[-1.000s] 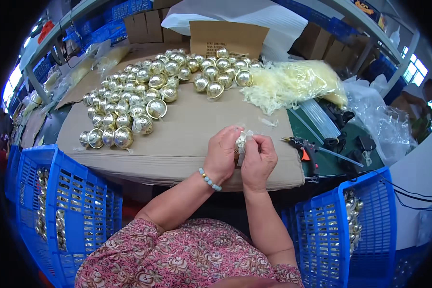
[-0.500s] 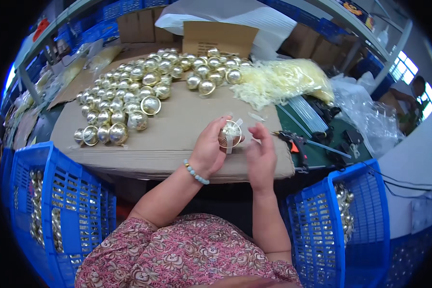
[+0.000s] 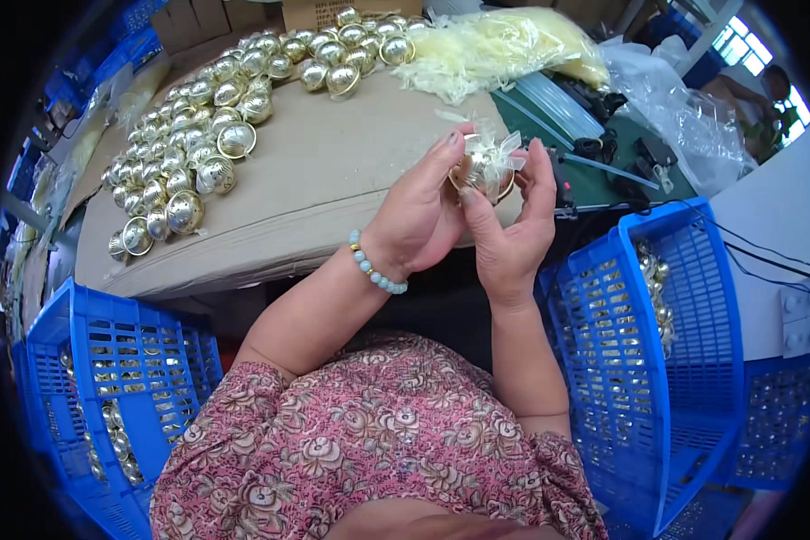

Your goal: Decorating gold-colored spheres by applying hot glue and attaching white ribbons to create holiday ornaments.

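At the far left a blue crate [image 3: 126, 378] stands below the table edge, with gold balls lying in its bottom. Above it, a sheet of cardboard [image 3: 333, 180] covers the table, and a crowd of gold balls [image 3: 207, 153] spreads across its left and upper part, packed close and touching one another.

Toward the middle, the left hand [image 3: 418, 211], with a pale bead bracelet [image 3: 378, 270] on its wrist, is raised over the near edge of the cardboard. Its fingers curl around one gold ball [image 3: 483, 171] from the left. The ball carries a sheer pale ribbon bow [image 3: 495, 148] on top. The right hand [image 3: 513, 234] grips the same ball from the right and from below, thumb up along its side, so both hands clasp it between them, held in the air just above the table edge.

Beyond the hands lies a heap of pale yellow ribbon [image 3: 504, 54]. Right of it sits a crumpled clear plastic bag [image 3: 684, 117]. At the lower right a second blue crate [image 3: 657, 360] holds more gold balls along its far wall.
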